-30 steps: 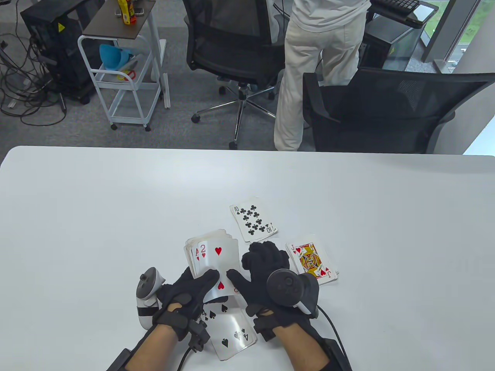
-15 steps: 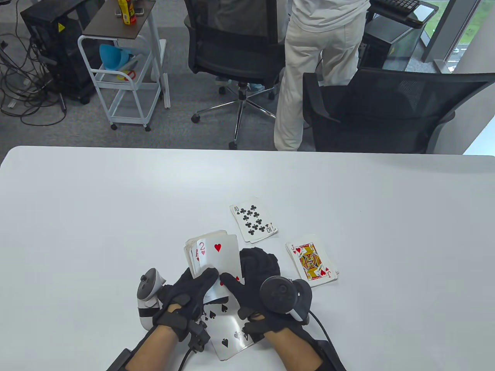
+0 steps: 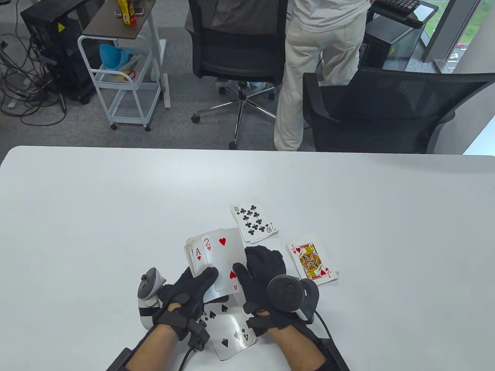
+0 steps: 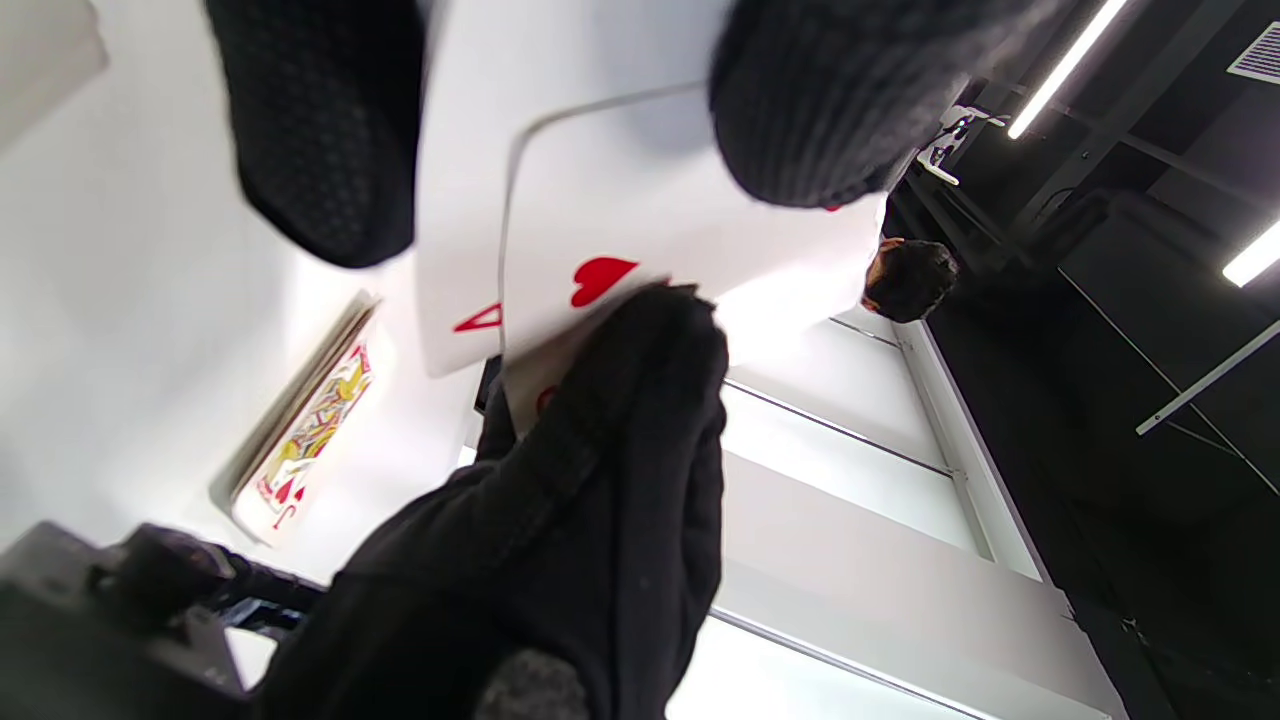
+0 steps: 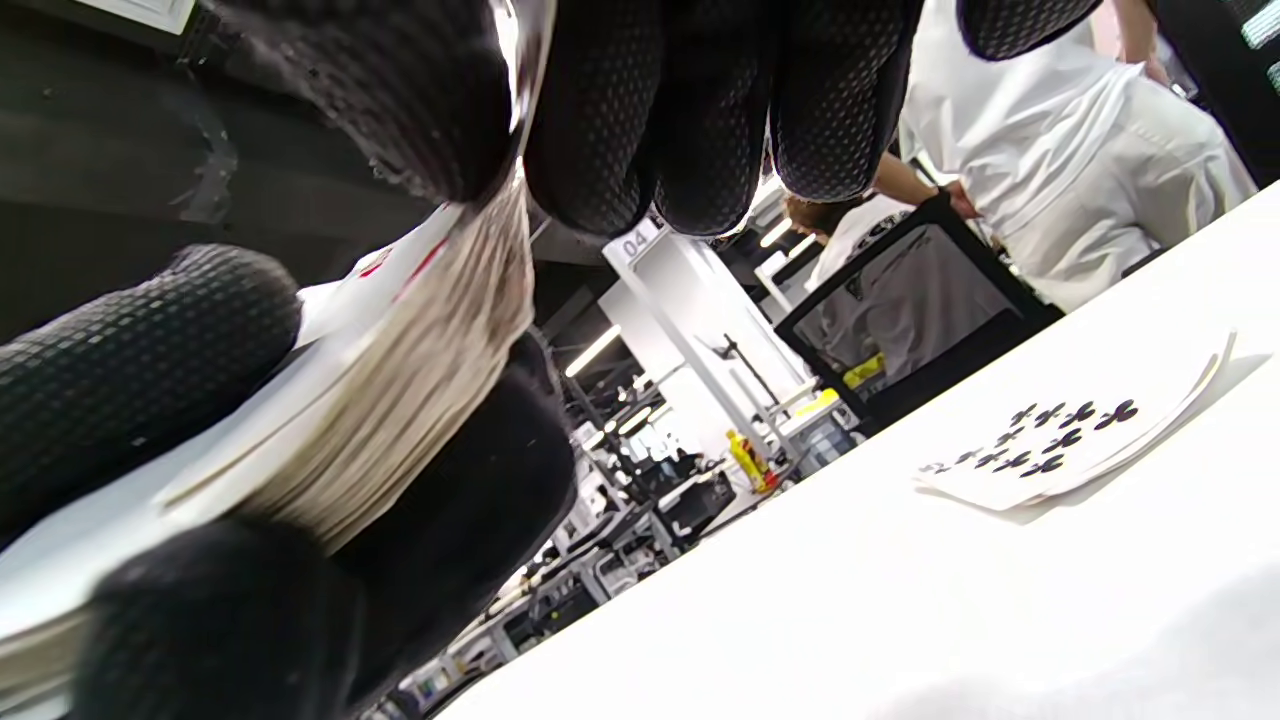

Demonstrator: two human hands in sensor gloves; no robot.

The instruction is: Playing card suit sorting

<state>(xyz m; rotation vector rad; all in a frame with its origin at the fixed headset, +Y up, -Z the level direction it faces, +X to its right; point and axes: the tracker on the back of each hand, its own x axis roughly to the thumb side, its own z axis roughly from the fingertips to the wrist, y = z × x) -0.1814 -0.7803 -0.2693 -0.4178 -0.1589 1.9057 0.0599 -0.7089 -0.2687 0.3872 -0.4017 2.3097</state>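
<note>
The right hand (image 5: 560, 120) enters from the top edge, with gloved fingers (image 5: 690, 110) curled over the upper edge of a thick deck of cards (image 5: 420, 390). The deck appears edge-on. A second gloved hand (image 5: 150, 350) supports it from the left and below. On the white table (image 5: 800, 620), a clubs pile (image 5: 1070, 445) lies face up, well apart from both hands. A person in white (image 5: 1060, 170) stands beyond a black chair (image 5: 900, 300).

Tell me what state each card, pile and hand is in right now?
2 of hearts: pinched by the right hand, slid partly off the deck.
Deck: held by the left hand, ace of hearts showing.
Clubs pile: face up on table.
Hearts pile: face up, jack on top.
4 of spades: face up on table.
</note>
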